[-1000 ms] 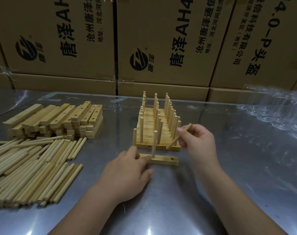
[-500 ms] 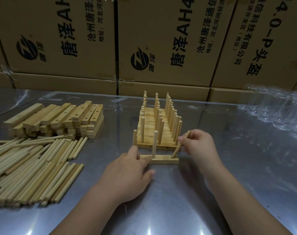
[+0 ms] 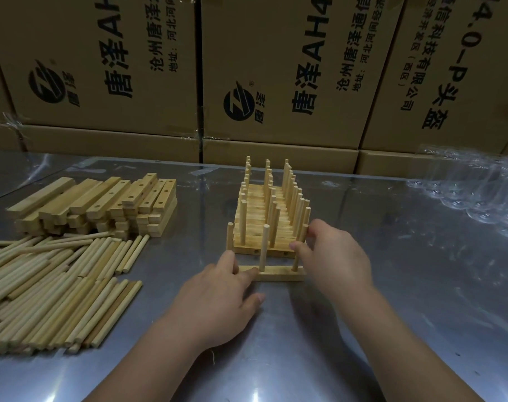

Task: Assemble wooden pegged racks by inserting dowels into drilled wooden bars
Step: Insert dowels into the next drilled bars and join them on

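A short drilled wooden bar (image 3: 278,276) lies on the steel table in front of me. Its left end is held down by my left hand (image 3: 218,297), fingers over that end. One dowel (image 3: 264,248) stands upright in the bar's middle hole. My right hand (image 3: 331,256) pinches a second dowel (image 3: 296,264), which stands upright in the right-hand hole. Whether a dowel stands at the left end I cannot tell. Behind the bar sits a row of finished pegged racks (image 3: 270,210).
A pile of loose dowels (image 3: 52,288) lies at the left, with a stack of drilled bars (image 3: 102,204) behind it. Cardboard boxes (image 3: 276,74) wall off the back. Clear plastic packaging (image 3: 478,192) lies at the right on the table (image 3: 391,314).
My right hand brought the slanted dowel down to the bar's right hole and stood it upright there. My left hand stayed on the bar's left end.
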